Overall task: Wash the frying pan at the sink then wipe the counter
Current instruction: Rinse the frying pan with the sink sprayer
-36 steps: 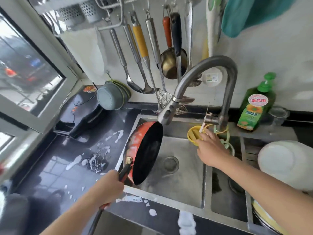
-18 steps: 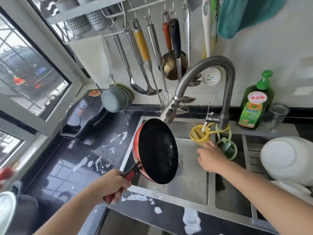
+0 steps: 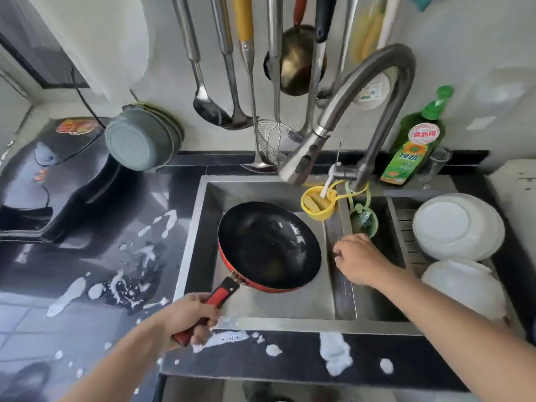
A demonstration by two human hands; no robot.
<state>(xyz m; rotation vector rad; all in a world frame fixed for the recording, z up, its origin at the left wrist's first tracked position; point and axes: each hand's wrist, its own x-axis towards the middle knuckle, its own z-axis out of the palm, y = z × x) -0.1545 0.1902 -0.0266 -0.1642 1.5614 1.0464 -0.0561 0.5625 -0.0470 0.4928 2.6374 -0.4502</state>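
Two bare forearms; no sleeves, watch or rings showing on left hand (image 3: 190,314) or right hand (image 3: 358,264).

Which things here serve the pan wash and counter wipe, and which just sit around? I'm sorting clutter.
For the job:
frying pan, gripped by left hand
right hand
faucet
sink
dish soap
spilled counter

Lying about:
white plates
hanging utensils
grey bowl
black appliance

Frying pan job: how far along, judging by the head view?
Done: nothing clearly. In hand: left hand grips the frying pan over the sink; the faucet shows no water, and the right hand hangs curled, empty, by the divider. Left: washing, then wiping white foam off the counter.
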